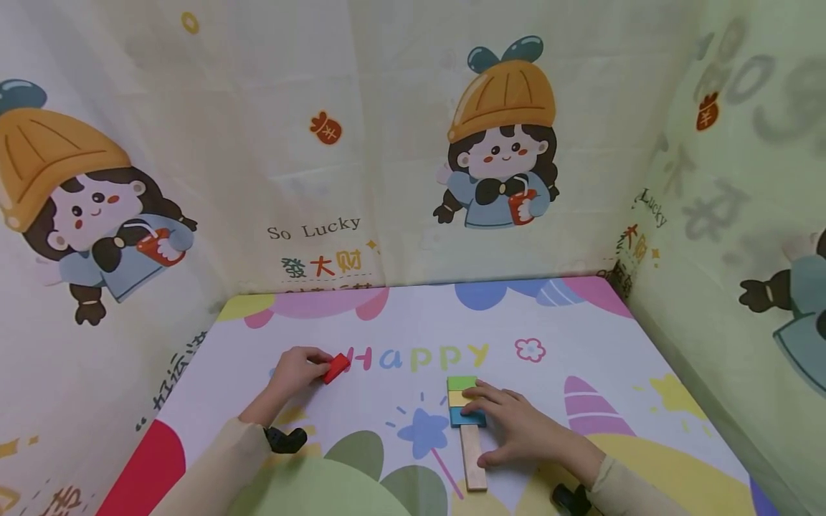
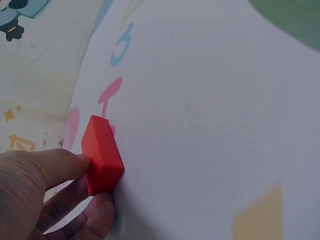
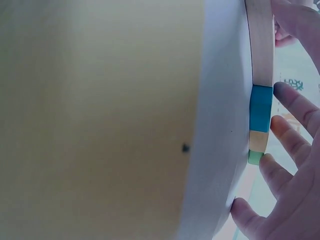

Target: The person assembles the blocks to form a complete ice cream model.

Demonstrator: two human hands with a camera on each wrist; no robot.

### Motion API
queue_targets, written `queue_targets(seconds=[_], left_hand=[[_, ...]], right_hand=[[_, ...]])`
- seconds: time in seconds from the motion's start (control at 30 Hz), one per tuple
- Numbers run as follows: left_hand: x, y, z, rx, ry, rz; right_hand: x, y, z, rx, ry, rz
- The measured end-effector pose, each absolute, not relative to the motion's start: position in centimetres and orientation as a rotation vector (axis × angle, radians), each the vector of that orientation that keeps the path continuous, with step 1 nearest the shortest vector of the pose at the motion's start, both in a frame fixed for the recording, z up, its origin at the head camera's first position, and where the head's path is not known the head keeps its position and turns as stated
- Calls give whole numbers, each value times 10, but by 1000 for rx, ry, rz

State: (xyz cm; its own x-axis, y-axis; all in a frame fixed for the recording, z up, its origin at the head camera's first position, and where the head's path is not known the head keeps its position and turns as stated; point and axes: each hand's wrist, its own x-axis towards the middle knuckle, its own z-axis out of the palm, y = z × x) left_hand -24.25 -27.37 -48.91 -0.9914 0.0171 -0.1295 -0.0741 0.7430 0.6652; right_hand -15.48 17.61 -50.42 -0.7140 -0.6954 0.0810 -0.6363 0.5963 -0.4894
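Observation:
My left hand (image 1: 295,374) pinches a red block (image 1: 336,368) between thumb and fingers, near the printed letter H. In the left wrist view the red block (image 2: 101,152) is tilted; whether it touches the mat is unclear. Toward the right lies a row of blocks: green (image 1: 462,383) at the far end, then a yellow block (image 1: 456,398), a blue block (image 1: 466,418) and a long plain wooden block (image 1: 473,459) nearest me. Spread over this row is my right hand (image 1: 523,430), its fingertips at the coloured blocks and its thumb beside the wooden one.
The blocks lie on a white table mat (image 1: 413,330) printed with "Happy", a flower and coloured shapes. Patterned cloth walls (image 1: 400,158) enclose the table at the back and both sides. A dark wrist strap (image 1: 286,440) sits on the left arm.

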Motion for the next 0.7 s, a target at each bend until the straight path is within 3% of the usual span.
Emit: queue_targets(seconds=[0.7], left_hand=[[-260,-196,-488,-9,2768,1131]], right_hand=[[-157,177,-504,-1113,2686,-750]])
